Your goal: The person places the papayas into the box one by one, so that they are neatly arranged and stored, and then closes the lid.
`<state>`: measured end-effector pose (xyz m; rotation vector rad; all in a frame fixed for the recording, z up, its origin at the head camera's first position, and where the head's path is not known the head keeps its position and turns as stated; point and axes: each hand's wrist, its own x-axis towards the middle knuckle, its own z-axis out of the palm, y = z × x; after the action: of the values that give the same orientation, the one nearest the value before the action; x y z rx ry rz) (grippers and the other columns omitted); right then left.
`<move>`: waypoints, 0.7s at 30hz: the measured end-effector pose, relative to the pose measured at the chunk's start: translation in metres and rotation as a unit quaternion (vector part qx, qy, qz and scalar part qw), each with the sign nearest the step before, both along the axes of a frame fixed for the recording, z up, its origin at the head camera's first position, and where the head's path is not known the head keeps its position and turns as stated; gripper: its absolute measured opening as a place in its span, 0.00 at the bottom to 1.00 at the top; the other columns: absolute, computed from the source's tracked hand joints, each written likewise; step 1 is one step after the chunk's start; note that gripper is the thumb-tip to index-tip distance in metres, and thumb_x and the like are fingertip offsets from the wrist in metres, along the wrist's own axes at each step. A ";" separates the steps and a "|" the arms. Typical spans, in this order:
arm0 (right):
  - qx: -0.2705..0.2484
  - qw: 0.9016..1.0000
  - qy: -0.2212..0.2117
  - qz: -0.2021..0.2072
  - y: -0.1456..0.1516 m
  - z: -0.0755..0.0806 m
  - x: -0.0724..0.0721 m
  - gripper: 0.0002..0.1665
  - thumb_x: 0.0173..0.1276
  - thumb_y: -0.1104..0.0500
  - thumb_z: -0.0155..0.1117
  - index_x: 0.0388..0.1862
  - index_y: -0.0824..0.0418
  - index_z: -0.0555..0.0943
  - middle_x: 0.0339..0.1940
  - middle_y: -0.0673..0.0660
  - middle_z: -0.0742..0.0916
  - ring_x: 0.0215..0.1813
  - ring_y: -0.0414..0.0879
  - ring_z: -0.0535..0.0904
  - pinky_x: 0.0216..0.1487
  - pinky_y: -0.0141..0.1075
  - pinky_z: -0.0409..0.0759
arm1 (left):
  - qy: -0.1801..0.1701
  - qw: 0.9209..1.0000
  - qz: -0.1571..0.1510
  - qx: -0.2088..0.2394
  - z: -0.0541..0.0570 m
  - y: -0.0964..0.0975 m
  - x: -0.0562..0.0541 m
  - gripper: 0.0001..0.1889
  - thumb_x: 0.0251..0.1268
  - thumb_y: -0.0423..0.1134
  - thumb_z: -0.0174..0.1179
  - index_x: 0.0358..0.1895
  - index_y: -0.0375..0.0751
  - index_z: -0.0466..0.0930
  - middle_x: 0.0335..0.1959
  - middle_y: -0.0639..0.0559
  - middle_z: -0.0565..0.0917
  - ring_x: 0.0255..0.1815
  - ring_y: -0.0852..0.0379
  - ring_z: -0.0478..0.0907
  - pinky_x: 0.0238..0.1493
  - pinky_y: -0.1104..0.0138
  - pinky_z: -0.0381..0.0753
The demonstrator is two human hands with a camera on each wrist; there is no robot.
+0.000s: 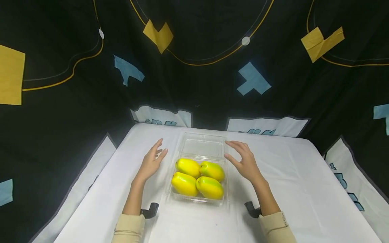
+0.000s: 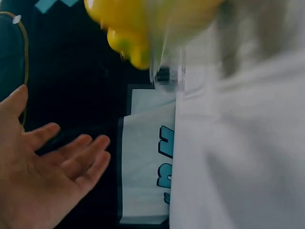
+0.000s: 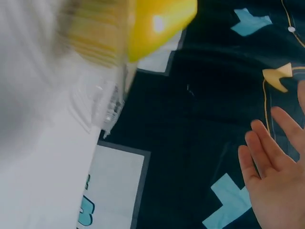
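Observation:
A clear plastic clamshell box [image 1: 199,200] stands on the white table with its lid [image 1: 203,147] folded back, away from the person. Several yellow-green mangoes [image 1: 210,188] lie in two rows in its base. To the left of the box, my left hand [image 1: 151,162] hovers with fingers loosely spread, touching nothing. My right hand [image 1: 245,162] is held in the air beside the lid's right edge, thumb and fingers apart, and it grips nothing. Both wrist views show an open palm, with yellow mangoes [image 2: 126,43] and the box's side [image 3: 110,107] partly blurred.
White cloth covers the table [image 1: 304,189]. Behind it hangs a dark curtain [image 1: 194,91] with yellow and blue patches. Black wrist mounts [image 1: 149,211] stick out from both forearms near the beige sleeves [image 1: 129,227].

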<state>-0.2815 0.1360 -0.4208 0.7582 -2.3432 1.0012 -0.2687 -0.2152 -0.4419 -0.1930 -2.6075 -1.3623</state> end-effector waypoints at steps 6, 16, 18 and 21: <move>-0.087 0.996 -0.015 -0.015 -0.001 0.002 -0.043 0.25 0.66 0.56 0.61 0.61 0.58 0.73 0.59 0.58 0.76 0.58 0.52 0.71 0.55 0.49 0.73 | 0.036 0.998 -0.046 -0.016 0.014 0.002 -0.059 0.31 0.70 0.55 0.46 0.72 0.51 0.52 0.70 0.44 0.59 0.64 0.41 0.63 0.61 0.49 0.66; -0.170 0.948 -0.267 -0.042 -0.002 -0.042 -0.096 0.31 0.71 0.44 0.50 0.70 0.50 0.63 0.68 0.60 0.67 0.66 0.56 0.64 0.64 0.49 0.65 | -0.003 0.995 -0.081 -0.056 -0.015 0.016 -0.117 0.30 0.71 0.51 0.46 0.73 0.51 0.49 0.69 0.38 0.59 0.64 0.37 0.62 0.61 0.45 0.63; -0.177 0.933 -0.311 -0.046 -0.001 -0.052 -0.100 0.31 0.71 0.43 0.48 0.71 0.49 0.61 0.69 0.62 0.65 0.67 0.57 0.63 0.64 0.51 0.64 | -0.016 0.994 -0.089 -0.068 -0.023 0.018 -0.122 0.30 0.71 0.50 0.47 0.73 0.51 0.50 0.69 0.39 0.59 0.64 0.37 0.62 0.62 0.45 0.63; -0.174 0.918 -0.352 -0.050 0.002 -0.065 -0.104 0.31 0.72 0.43 0.46 0.71 0.49 0.60 0.69 0.63 0.65 0.68 0.58 0.61 0.64 0.50 0.64 | -0.041 0.992 -0.098 -0.073 -0.032 0.021 -0.126 0.30 0.72 0.50 0.45 0.73 0.51 0.50 0.69 0.38 0.59 0.64 0.37 0.62 0.62 0.45 0.62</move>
<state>-0.3857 0.1381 -0.4853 0.1296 -2.6017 1.8106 -0.3944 -0.1943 -0.4743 -0.4346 -2.8234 -1.2610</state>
